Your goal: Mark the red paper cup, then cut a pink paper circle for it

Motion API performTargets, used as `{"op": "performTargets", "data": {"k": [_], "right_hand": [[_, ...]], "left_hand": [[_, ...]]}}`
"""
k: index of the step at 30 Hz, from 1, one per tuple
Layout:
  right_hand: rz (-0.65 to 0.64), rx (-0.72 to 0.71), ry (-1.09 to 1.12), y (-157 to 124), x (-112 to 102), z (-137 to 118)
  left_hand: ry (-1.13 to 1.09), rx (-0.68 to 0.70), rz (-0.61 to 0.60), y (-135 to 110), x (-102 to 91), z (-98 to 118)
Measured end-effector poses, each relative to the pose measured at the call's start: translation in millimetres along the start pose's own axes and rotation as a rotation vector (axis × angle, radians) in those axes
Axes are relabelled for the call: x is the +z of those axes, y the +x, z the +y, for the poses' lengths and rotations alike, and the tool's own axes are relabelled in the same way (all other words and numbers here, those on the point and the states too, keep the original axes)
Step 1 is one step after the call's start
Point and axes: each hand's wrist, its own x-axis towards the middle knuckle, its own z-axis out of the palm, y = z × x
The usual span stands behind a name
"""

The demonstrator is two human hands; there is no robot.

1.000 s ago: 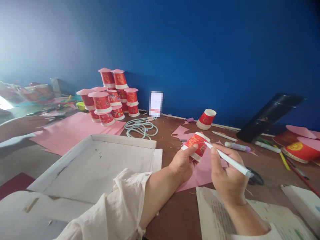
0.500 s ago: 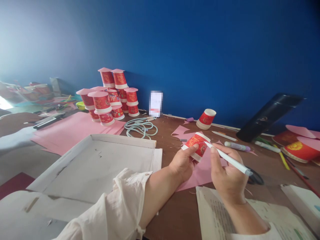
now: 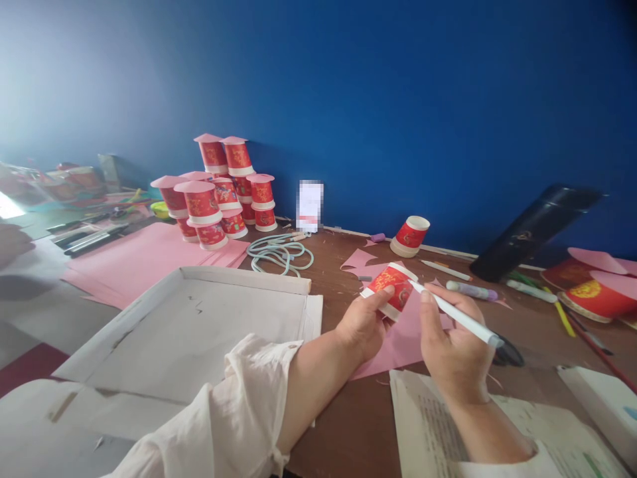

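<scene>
By the blue wall (image 3: 378, 106), saw one black bottle (image 3: 540, 226), emblem (image 3: 523, 235) unreadable. Over pink paper (image 3: 395, 346), with the left hand (image 3: 364, 326) gripped one red cup (image 3: 399, 289), gold print (image 3: 383, 280) too small to read; with the right hand (image 3: 455, 358) pinched one white pen (image 3: 465, 317), tip at the cup.

Your left hand (image 3: 363, 326) grips a tilted red cup (image 3: 397, 284) | your right hand (image 3: 456, 352) holds a white pen (image 3: 468, 318), tip at the cup | pink-topped cups (image 3: 203, 207) stand stacked beside a coiled cord (image 3: 281, 249)
</scene>
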Motion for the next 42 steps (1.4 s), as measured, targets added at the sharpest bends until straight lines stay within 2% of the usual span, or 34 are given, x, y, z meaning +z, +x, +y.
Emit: {"op": "performTargets", "data": {"k": [22,42], "right_hand": [[-0.023,-0.013,-0.002,-2.6,-2.8,-1.8],[-0.011,0.015,-0.003,-0.9,-1.5,-0.6]], "left_hand": [[0.015,0.001,-0.018,0.5,-1.4,0.3],[0.032,-0.028,0.019,0.1,-0.5,0.1]]}}
